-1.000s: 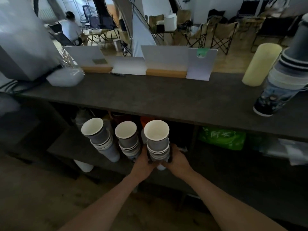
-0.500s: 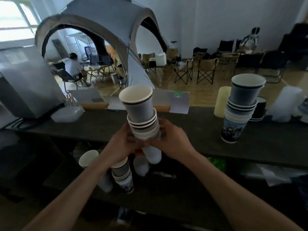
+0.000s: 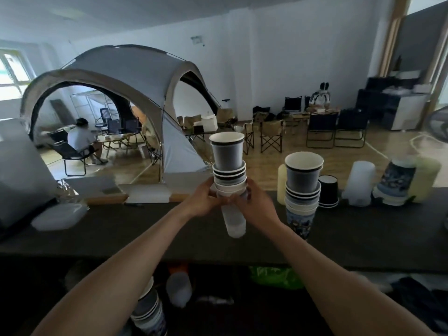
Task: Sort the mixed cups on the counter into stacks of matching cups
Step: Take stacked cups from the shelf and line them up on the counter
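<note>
Head-worn view, forward over counter

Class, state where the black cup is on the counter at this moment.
In the head view, the black cup stands towards the right of the counter, between the tall mixed stack and the frosted plastic cups.

The held stack is hovering over the counter's middle; a 2nd stack is standing to its right, toward the far edge.
</note>
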